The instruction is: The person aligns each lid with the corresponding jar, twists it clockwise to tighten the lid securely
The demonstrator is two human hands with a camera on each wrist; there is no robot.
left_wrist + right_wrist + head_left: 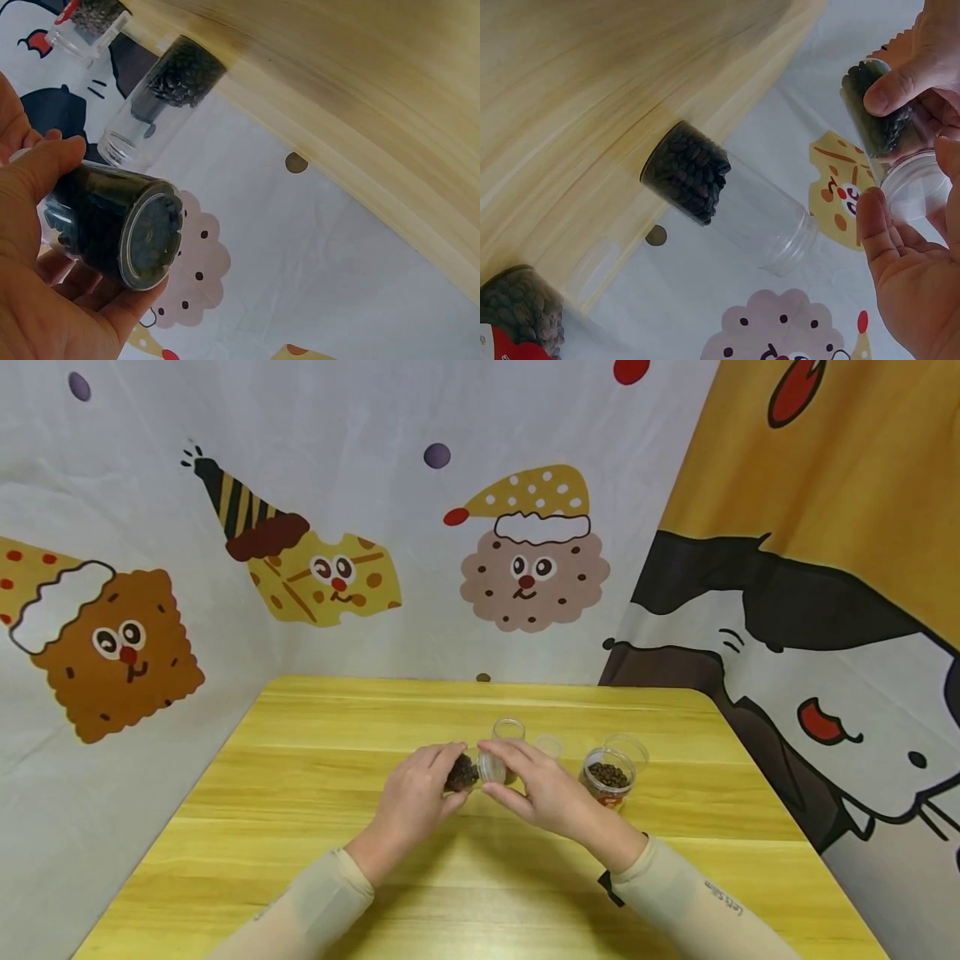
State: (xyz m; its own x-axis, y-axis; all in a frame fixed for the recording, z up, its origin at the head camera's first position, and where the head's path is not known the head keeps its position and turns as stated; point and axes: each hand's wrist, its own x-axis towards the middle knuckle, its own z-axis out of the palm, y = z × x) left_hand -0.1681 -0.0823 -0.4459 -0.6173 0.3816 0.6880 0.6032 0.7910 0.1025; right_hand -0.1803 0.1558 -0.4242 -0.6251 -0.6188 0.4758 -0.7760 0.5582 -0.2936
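My left hand [415,789] holds a small clear jar [94,217] part-filled with dark pieces, its fingers and thumb wrapped around the side. The jar is tilted onto its side, base toward the left. At its other end my right hand [542,785] grips the clear, pale lid [915,186] between thumb and fingers. In the right wrist view the lid sits at the jar's mouth. Just behind the right hand stands a taller open jar [690,174], dark beans filling its lower part; in the head view the hand partly covers it.
Right of the hands, an open jar [607,778] with a red label holds brown beans. A clear lid [628,750] is behind it, and another clear lid [548,746] lies near the tall jar. The wooden table [300,827] ends at a printed cloth backdrop.
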